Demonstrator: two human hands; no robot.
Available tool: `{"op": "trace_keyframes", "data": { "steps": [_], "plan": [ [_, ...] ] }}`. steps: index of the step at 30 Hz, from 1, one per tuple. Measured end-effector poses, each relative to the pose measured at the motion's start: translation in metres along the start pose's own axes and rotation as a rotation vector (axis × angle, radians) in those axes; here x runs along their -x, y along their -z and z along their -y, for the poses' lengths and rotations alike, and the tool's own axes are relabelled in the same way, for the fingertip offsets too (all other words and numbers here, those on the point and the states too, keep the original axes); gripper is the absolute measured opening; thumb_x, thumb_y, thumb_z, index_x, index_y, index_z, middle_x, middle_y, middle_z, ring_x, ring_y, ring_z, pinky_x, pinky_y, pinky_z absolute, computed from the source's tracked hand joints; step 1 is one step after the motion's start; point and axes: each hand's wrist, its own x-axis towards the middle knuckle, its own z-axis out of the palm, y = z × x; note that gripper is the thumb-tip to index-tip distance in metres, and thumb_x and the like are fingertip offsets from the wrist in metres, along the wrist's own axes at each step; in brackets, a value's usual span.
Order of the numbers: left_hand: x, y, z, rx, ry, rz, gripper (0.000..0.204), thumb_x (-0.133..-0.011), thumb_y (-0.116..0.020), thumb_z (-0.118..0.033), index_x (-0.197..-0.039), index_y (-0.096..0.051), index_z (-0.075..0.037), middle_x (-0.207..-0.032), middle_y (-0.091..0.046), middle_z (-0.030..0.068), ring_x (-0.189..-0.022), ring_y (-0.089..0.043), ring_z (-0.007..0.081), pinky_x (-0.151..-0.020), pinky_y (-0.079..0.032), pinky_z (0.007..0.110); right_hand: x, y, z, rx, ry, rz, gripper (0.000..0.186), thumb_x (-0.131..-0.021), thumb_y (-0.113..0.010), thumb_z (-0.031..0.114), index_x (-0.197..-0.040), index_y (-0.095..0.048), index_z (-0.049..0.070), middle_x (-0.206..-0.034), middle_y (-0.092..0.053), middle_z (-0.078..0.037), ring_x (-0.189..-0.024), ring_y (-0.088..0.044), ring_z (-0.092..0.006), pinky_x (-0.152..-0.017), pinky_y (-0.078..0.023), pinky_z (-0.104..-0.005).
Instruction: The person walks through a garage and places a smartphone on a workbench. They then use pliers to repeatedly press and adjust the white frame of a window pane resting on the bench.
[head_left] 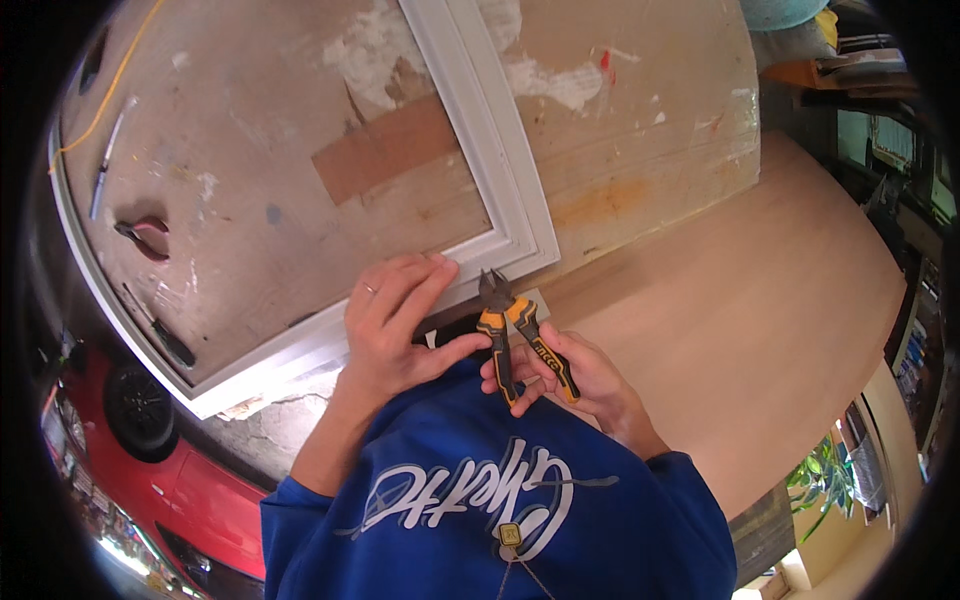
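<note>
My right hand (590, 380) holds diagonal cutters (515, 315) with black and yellow handles, their dark jaws pointing up beside the lower right corner of a white frame (523, 215). My left hand (390, 310) rests its extended fingertips on the frame's lower bar, its thumb reaching to the cutters' left handle. The frame lies on a paint-stained board (260, 130). Inside it at the left are pincers with dark red handles (150, 238), a slim pen-like tool (110, 155) and a screwdriver (172, 340).
A plain brown panel (720, 330) spreads to the right, beside cluttered shelving (900, 200) and a green plant (820, 470). A yellow cord (110, 90) runs at the upper left. A red car (180, 500) with a black wheel stands below at the left.
</note>
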Motion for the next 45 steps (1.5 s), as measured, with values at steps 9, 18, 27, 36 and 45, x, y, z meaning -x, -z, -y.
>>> {"op": "trace_keyframes", "data": {
  "steps": [9,18,27,36,45],
  "plan": [
    [0.002,0.001,0.004,0.018,0.007,-0.017,0.062,-0.055,-0.081,-0.043,-0.099,-0.066,-0.002,-0.094,-0.064,0.0098,-0.087,-0.060,0.0273,-0.075,-0.047,0.036,0.001,-0.016,0.011,0.078,-0.081,-0.151,0.062,-0.095,-0.029,0.052,-0.063,-0.049,0.003,-0.106,-0.057,-0.030,-0.094,-0.062,-0.0362,-0.059,-0.058,-0.0389],
    [0.000,-0.001,0.004,0.043,0.026,-0.042,0.060,-0.055,-0.081,-0.042,-0.098,-0.067,-0.003,-0.091,-0.065,0.0085,-0.086,-0.060,0.0267,-0.074,-0.047,0.035,0.004,-0.021,0.024,0.071,-0.095,-0.174,0.061,-0.096,-0.030,0.049,-0.056,-0.045,0.005,-0.099,-0.059,-0.031,-0.086,-0.065,-0.0372,-0.049,-0.058,-0.0362],
    [-0.003,0.002,0.004,0.060,0.046,-0.007,0.058,-0.055,-0.081,-0.041,-0.096,-0.067,-0.002,-0.091,-0.065,0.0087,-0.086,-0.060,0.0265,-0.072,-0.046,0.036,-0.001,-0.017,0.022,0.128,-0.069,-0.155,0.061,-0.095,-0.034,0.051,-0.062,-0.046,0.001,-0.092,-0.061,-0.028,-0.079,-0.066,-0.0326,-0.044,-0.056,-0.0319],
    [-0.002,0.001,0.004,0.027,0.046,0.001,0.054,-0.057,-0.080,-0.040,-0.093,-0.068,-0.002,-0.093,-0.065,0.0086,-0.086,-0.061,0.0260,-0.070,-0.048,0.036,-0.011,0.004,0.005,0.158,0.025,-0.080,0.064,-0.091,-0.041,0.056,-0.054,-0.042,0.004,-0.087,-0.060,-0.030,-0.070,-0.066,-0.0303,-0.040,-0.051,-0.0273],
    [0.002,-0.004,0.004,-0.064,0.038,-0.022,0.054,-0.055,-0.081,-0.038,-0.093,-0.068,-0.003,-0.094,-0.065,0.0080,-0.086,-0.061,0.0253,-0.070,-0.048,0.036,-0.048,0.056,-0.006,0.278,0.197,0.226,0.061,-0.091,-0.044,0.052,-0.062,-0.047,-0.001,-0.091,-0.062,-0.028,-0.068,-0.066,-0.0277,-0.041,-0.051,-0.0281]
  ]
}}
